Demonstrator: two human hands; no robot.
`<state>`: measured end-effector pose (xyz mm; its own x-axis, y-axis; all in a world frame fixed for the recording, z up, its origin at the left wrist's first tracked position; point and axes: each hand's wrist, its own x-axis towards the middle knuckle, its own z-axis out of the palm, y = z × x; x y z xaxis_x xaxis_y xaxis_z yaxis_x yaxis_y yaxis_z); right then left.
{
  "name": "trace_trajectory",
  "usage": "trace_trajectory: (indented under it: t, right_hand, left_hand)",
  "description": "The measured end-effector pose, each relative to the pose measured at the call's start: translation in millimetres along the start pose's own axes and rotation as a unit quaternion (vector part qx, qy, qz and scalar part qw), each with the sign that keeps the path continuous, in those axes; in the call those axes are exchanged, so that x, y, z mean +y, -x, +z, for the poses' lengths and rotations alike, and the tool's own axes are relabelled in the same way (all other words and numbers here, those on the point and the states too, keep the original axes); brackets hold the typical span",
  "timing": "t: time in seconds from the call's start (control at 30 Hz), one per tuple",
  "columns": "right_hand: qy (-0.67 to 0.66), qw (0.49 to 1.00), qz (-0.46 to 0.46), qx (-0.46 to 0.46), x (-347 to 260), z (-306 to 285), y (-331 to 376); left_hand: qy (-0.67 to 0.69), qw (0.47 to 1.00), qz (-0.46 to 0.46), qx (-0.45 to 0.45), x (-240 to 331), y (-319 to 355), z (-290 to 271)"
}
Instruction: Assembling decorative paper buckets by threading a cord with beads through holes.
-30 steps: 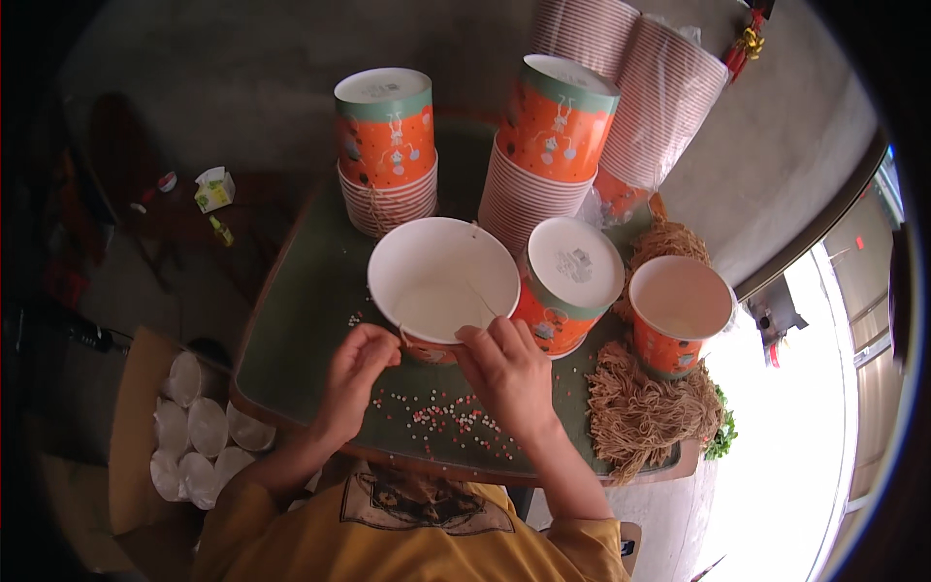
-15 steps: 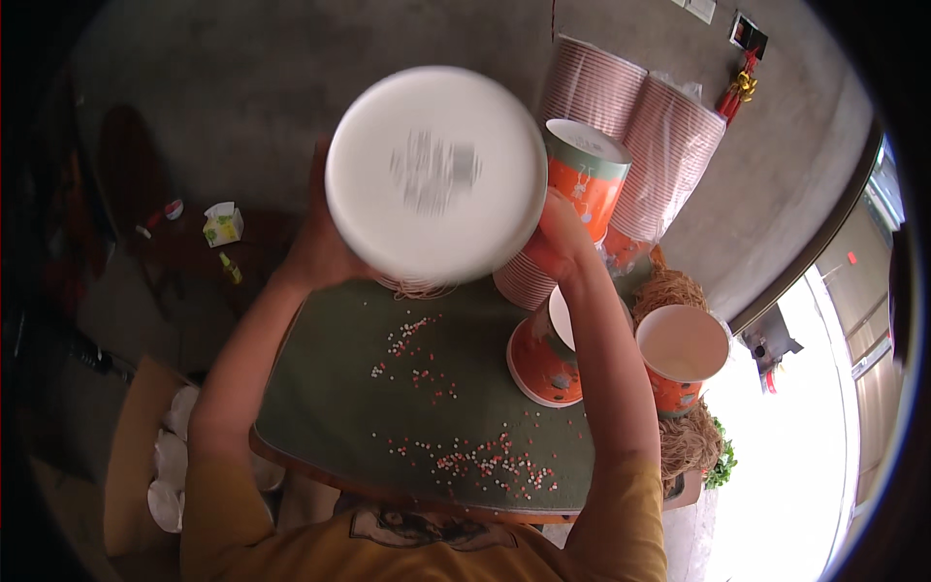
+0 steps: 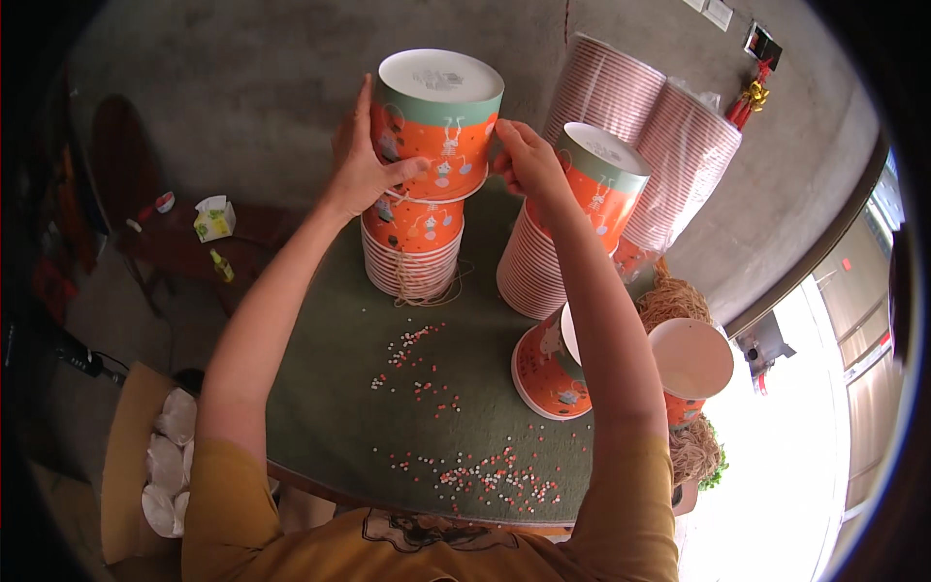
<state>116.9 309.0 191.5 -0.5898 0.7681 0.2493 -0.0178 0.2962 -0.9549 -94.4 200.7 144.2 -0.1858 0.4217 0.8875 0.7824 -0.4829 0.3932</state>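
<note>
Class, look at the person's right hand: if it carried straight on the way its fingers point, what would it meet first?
The right hand points left, fingertips already at the orange paper cup, so that cup comes first.

orange cup (image 3: 436, 126) lifted from table, onto stack (image 3: 412, 247)

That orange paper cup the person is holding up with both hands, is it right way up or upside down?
Upside down. The orange cup shows its flat white base on top, and its wider rim faces down over the stack of cups. Left hand and right hand hold its sides.
</note>
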Motion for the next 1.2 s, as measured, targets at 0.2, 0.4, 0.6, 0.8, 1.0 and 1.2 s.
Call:
trace_trajectory:
  t: [0.2,0.4,0.6,0.8,1.0,1.2]
  right_hand:
    - [0.044,0.999,0.023,-0.003,36,9,-11]
    - [0.064,0.997,0.028,-0.032,53,16,-7]
    - [0.192,0.975,0.054,-0.100,52,2,4]
    - [0.259,0.961,-0.090,-0.039,-2,-42,104]
    - [0.229,0.972,0.018,0.044,13,-97,294]
    - [0.438,0.845,0.093,0.293,72,-140,403]
  left_hand:
    - [-0.083,0.994,-0.065,-0.016,-8,23,12]
    - [-0.102,0.989,-0.105,-0.012,-3,57,15]
    - [-0.026,0.992,-0.120,0.012,-10,75,29]
    - [-0.132,0.980,-0.112,0.093,25,93,33]
    - [-0.057,0.996,-0.007,-0.065,114,160,58]
    - [0.110,0.963,0.147,-0.199,229,129,138]
